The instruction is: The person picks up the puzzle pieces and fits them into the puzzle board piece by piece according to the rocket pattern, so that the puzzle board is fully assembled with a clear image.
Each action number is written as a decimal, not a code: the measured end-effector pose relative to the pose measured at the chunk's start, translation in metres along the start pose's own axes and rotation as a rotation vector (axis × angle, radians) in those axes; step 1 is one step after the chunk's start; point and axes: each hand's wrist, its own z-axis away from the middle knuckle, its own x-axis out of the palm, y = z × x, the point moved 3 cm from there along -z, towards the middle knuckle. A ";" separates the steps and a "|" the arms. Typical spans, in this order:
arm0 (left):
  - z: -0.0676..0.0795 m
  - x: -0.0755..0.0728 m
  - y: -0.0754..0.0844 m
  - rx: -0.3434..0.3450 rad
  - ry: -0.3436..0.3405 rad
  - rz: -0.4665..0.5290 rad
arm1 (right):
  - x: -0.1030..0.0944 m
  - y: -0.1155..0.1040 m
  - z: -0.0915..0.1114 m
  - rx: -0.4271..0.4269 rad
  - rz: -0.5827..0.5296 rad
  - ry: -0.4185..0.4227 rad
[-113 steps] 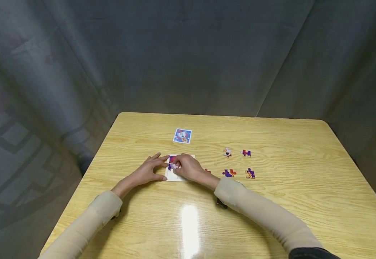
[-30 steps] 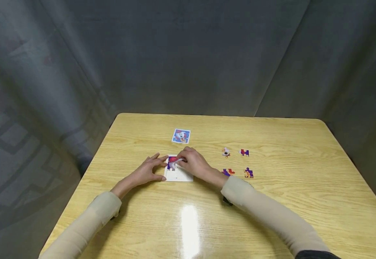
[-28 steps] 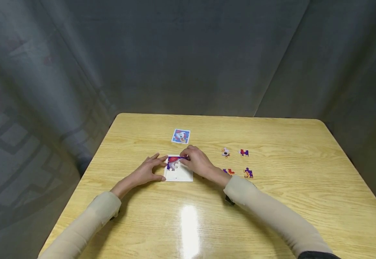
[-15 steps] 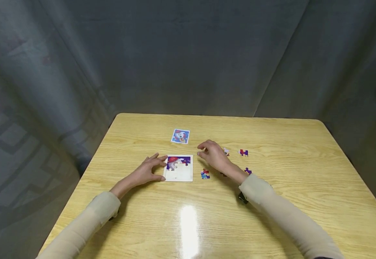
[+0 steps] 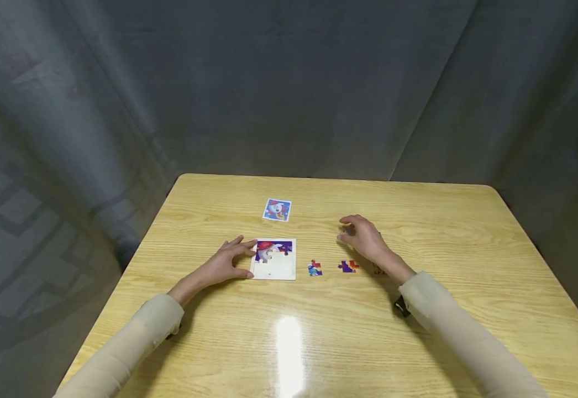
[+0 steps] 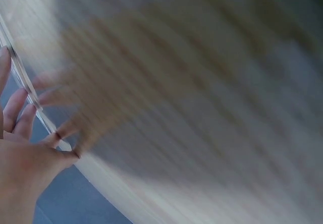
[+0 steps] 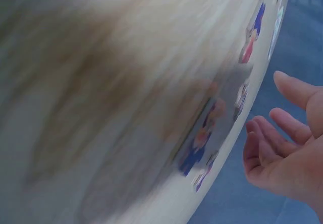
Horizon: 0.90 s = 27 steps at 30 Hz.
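Observation:
A white puzzle tray (image 5: 279, 270) lies on the table with joined jigsaw pieces (image 5: 271, 248) along its far side and left corner, showing a red hat on purple. My left hand (image 5: 224, 262) touches the tray's left edge, thumb and fingers spread apart. Off to the right, my right hand (image 5: 366, 239) hovers over loose pieces with a gap between thumb and forefinger and nothing held. It hides most of the far pieces in the head view. In the right wrist view, a purple and orange puzzle piece (image 7: 199, 141) lies below that hand.
A small picture card (image 5: 276, 210) lies beyond the tray. Between tray and right forearm are a blue and red piece (image 5: 315, 268) and a purple and red piece (image 5: 348, 267). Dark curtains (image 5: 289, 88) hang behind the table (image 5: 219, 331).
My right hand has let go of a purple piece at the tray's far right corner and moved right over the loose pieces. My left hand stays at the tray's edge.

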 end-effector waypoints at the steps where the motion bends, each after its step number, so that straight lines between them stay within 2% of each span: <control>1: 0.000 0.000 0.000 -0.002 -0.001 0.002 | -0.001 0.002 0.001 0.003 0.003 -0.007; 5: 0.001 -0.001 0.000 -0.001 0.002 0.003 | -0.002 0.007 0.004 0.016 0.016 -0.035; 13: 0.000 0.000 -0.002 -0.006 0.005 0.004 | 0.001 0.016 0.004 -0.009 0.010 -0.081; 27: 0.000 -0.001 -0.001 -0.014 -0.001 -0.003 | 0.001 0.020 0.002 -0.043 0.044 -0.063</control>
